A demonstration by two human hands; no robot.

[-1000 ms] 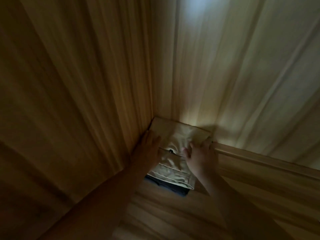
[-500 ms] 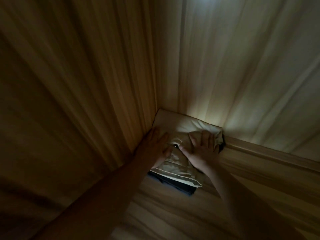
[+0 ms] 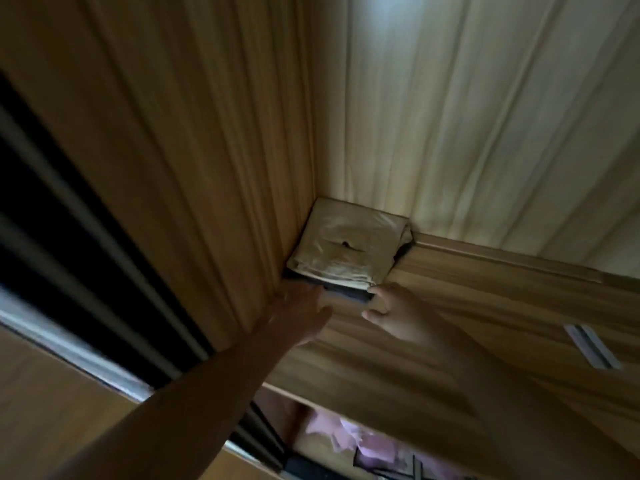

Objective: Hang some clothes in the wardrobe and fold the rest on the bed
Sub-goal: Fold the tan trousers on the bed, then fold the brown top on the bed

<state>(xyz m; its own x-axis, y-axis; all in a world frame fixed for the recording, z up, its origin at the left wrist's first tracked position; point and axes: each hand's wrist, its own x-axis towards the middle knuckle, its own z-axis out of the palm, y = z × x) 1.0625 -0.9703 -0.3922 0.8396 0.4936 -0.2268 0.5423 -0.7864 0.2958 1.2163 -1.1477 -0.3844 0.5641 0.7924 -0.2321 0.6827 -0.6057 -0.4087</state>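
A folded beige garment (image 3: 349,251) lies in the back left corner of a wooden wardrobe shelf (image 3: 450,323), on top of a dark folded garment (image 3: 346,293) whose edge shows in front. My left hand (image 3: 298,313) hovers just in front of the pile with fingers straight, holding nothing. My right hand (image 3: 398,310) is beside it to the right, fingers loosely spread, its fingertips near the pile's front right corner. Neither hand rests on the beige garment.
The wardrobe's left wall (image 3: 207,150) and pale back panel (image 3: 485,116) enclose the corner. A white bracket (image 3: 592,346) lies on the shelf at right. Below the shelf's front edge, pink clothes (image 3: 349,441) show. A dark door track (image 3: 69,237) runs at left.
Both hands pressed on the beige garment before; now they have drawn back off it toward me. The view has pulled back, showing the shelf's front edge and the space below.
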